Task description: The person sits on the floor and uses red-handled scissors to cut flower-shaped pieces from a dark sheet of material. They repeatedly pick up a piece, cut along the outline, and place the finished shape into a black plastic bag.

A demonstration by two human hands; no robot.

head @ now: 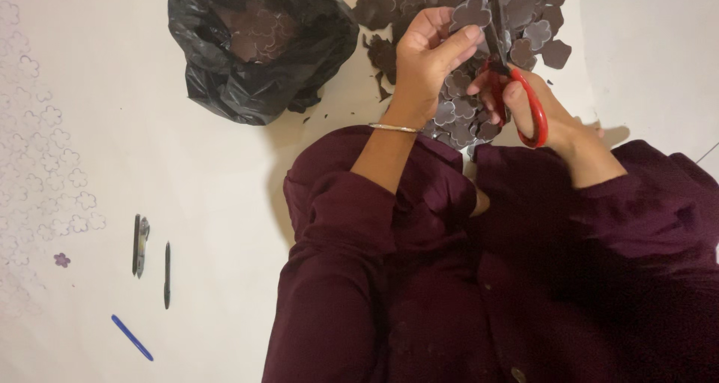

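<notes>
One package only is seen: a black plastic bag (pixel 258 53), set at about eleven o'clock on the white surface. It is crumpled, glossy and roughly rounded, with its mouth left open toward the top. Inside, dark flower-shaped cutouts with pale outlines can be made out through the opening. Small dark scraps are scattered just beside its lower right edge, at about four o'clock from it. No labels, signs or screens are shown

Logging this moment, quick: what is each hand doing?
Left hand: closed on a dark flower-shaped cutout.
Right hand: closed in the red-handled scissors.
</notes>
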